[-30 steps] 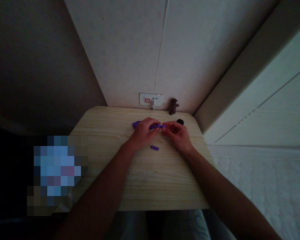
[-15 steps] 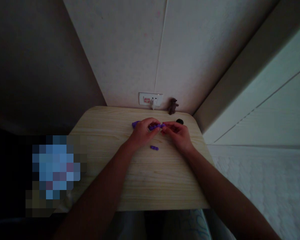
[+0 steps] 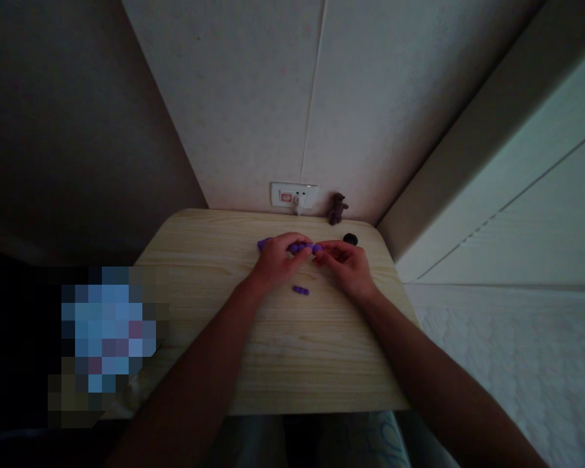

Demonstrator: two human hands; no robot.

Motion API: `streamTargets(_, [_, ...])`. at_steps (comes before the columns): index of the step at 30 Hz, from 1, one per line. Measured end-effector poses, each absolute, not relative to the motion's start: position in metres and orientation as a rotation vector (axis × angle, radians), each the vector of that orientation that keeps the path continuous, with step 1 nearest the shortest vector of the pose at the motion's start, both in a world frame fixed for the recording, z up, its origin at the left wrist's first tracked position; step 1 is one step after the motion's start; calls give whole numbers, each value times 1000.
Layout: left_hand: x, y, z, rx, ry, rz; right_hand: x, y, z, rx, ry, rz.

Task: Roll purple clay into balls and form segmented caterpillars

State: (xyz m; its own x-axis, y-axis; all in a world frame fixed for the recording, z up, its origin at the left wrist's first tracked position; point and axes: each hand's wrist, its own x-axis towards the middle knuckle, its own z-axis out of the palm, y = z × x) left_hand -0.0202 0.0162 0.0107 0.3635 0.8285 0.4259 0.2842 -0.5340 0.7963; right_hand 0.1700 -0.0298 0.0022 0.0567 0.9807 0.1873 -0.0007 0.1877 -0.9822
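Between my two hands is a row of purple balls (image 3: 301,247) that looks like modelling clay. My left hand (image 3: 277,259) closes over it, thumb and fingertips around the balls. At the row's right end, the thumb and fingers of my right hand (image 3: 347,263) pinch the last ball. A larger purple lump (image 3: 262,244) shows partly behind my left hand; the rest of it is hidden. Nearer to me, a short strip of small purple balls (image 3: 301,290) lies on the wooden table (image 3: 316,351), touched by neither hand.
A small brown figure (image 3: 337,208) stands at the table's back edge against the wall. A black round thing (image 3: 350,239) lies just beyond my right hand. On the wall is a socket (image 3: 293,195) with a white plug. A blurred-out patch (image 3: 110,325) covers the left side.
Both hands keep their hold on the row of purple balls with barely any movement. The ball at the right end shows a little more clearly now.
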Motion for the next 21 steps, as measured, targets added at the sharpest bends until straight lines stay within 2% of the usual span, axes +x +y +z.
streamTargets(21, [-19,17,10,1898,917,1099,169,-30,-1,-999,-1269,1000])
